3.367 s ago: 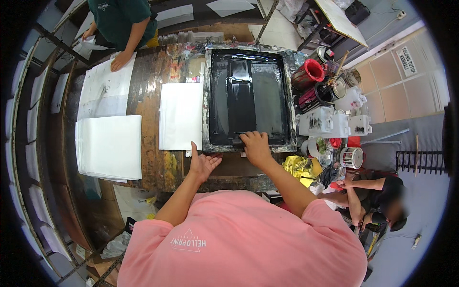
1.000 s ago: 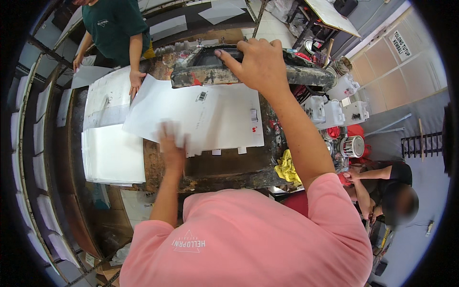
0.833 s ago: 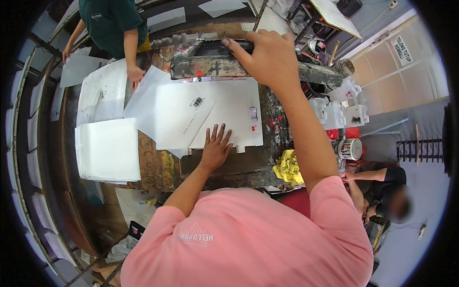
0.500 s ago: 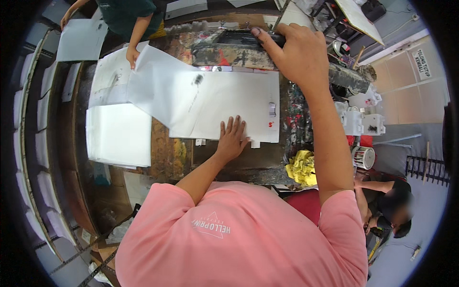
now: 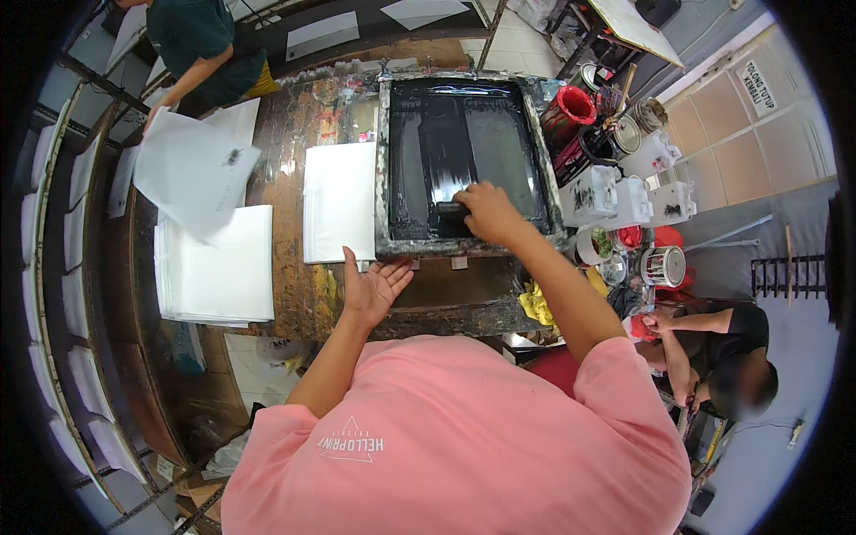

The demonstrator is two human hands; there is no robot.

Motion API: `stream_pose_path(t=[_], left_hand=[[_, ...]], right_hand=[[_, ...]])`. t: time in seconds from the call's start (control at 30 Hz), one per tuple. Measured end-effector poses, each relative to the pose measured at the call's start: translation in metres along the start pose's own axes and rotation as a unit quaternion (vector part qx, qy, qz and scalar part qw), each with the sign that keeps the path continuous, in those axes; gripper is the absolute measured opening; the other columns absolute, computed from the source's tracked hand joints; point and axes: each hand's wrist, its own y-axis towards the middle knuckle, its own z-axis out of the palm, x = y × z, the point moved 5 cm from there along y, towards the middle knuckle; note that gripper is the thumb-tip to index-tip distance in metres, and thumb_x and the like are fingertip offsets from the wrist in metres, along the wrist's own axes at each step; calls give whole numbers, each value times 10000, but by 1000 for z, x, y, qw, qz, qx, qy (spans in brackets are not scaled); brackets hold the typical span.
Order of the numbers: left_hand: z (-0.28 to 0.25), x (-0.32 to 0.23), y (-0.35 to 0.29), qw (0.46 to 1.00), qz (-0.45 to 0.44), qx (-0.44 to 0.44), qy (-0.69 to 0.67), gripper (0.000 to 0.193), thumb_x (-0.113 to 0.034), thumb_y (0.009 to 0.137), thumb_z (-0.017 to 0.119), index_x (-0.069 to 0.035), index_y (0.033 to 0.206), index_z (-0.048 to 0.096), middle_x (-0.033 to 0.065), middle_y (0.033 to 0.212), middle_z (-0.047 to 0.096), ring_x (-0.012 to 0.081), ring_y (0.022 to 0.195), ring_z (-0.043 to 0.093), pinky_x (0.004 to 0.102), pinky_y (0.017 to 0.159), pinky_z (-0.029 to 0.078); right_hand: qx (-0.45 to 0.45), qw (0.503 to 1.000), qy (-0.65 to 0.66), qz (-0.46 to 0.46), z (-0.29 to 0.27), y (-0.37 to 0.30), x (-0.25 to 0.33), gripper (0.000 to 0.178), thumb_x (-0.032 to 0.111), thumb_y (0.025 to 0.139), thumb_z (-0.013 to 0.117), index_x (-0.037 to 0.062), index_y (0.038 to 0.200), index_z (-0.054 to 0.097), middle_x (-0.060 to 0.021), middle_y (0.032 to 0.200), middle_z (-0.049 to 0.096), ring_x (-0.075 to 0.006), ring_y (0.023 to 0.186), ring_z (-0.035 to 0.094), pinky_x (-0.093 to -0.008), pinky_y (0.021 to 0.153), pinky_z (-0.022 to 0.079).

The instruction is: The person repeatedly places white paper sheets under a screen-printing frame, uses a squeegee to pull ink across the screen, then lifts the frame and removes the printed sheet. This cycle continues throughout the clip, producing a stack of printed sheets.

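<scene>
A screen-printing frame (image 5: 382, 178) lies flat on the stained workbench, its mesh streaked with black ink. My right hand (image 5: 489, 212) grips the dark handle of a squeegee (image 5: 451, 210) near the frame's front edge. Palm up with fingers spread, my left hand (image 5: 379, 287) is beside the frame's near left corner, holding nothing. White sheets (image 5: 339, 203) stick out from under the frame's left side. The part beneath the frame is hidden.
At the far left a co-worker (image 5: 192, 40) holds a printed sheet (image 5: 192, 165) above a white paper stack (image 5: 214, 267). Ink pots (image 5: 568, 111) and white jugs (image 5: 631, 201) crowd the bench's right. A yellow crumpled cloth (image 5: 535, 305) lies nearby. Another person (image 5: 713, 357) sits at right.
The raised frame has come down over the sheets. My right hand has moved from its far edge to the squeegee. My left hand has turned palm up, and the co-worker has carried the printed sheet left.
</scene>
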Motion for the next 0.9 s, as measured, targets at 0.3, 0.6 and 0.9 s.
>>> stream_pose_path(t=[0.3,0.6,0.9], left_hand=[[-51,21,31,990,-69,-119,44,1327,-923,927,377,26,1650,-203,356,1671,249,456,1512,417,514,1241,395],[-56,18,32,983,-118,-122,75,1184,-915,951,322,-1,1672,106,243,1558,480,362,1399,543,514,1194,428],[-32,11,17,983,-88,-102,126,1147,-911,964,270,5,1648,176,239,1494,568,341,1352,607,457,1136,482]], right_hand=[[-26,998,-37,36,75,-44,35,398,82,878,662,133,1273,679,-79,1203,680,-298,1143,629,-544,993,409],[-129,986,-88,50,64,114,-37,338,87,922,641,146,1254,648,-53,1192,665,-291,1165,622,-597,1028,408],[51,996,-69,26,41,94,-33,396,143,943,647,127,1338,612,-118,1285,660,-336,1205,635,-639,1034,416]])
